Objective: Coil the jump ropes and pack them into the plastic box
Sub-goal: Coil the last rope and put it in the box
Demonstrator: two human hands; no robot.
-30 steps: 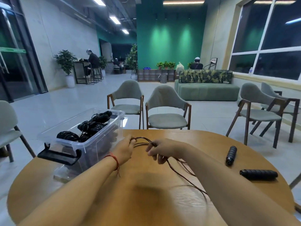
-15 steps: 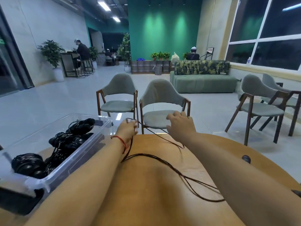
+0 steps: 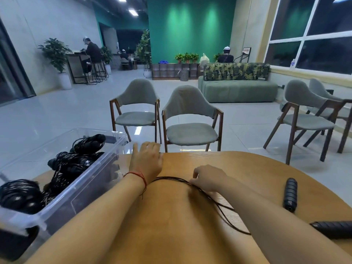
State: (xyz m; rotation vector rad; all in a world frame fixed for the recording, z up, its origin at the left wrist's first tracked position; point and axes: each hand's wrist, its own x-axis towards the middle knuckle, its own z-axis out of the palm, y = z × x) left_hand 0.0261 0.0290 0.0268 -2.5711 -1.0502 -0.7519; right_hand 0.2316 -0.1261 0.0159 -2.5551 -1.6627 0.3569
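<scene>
Round wooden table (image 3: 171,216). Plastic box (image 3: 91,187) on its left side, coiled ropes (image 3: 83,157) inside. Left hand (image 3: 145,162) flat, fingers straight, at far edge. Right hand (image 3: 206,179) pinches loose rope cord (image 3: 172,178) on the tabletop. Black handle (image 3: 290,194) right of forearm, second handle (image 3: 331,228) nearer.

Left hand (image 3: 146,161): palm down, fingers extended forward, blurred; forearm reaching ahead, red string (image 3: 136,175) at wrist. Right hand (image 3: 206,178): knuckles up, fingers curled, pinching the rope (image 3: 171,178); forearm angled inward.
</scene>
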